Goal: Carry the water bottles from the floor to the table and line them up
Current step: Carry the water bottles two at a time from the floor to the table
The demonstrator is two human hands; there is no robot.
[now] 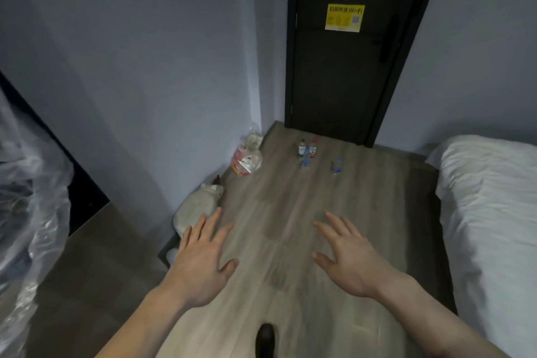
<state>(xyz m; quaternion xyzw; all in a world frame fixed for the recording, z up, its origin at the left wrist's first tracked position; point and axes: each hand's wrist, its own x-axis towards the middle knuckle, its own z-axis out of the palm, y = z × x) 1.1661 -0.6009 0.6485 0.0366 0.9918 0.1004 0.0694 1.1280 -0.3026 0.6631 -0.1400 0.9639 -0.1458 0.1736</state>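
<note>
Flanking the floor bottles (307, 151): snack bag (247, 160), plush toy (197, 206), bed (488, 197).

Head-height view, forward and down, over wood floor (276, 212) toward door (348, 66).

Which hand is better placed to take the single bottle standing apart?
Probably the right hand: open and empty, it is on the same side as the lone bottle. Both hands remain far from it.

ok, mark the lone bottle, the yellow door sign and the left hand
lone bottle (337, 166), head view, on its body
yellow door sign (344, 18), head view, sign's middle
left hand (200, 258), head view, back of hand
</note>
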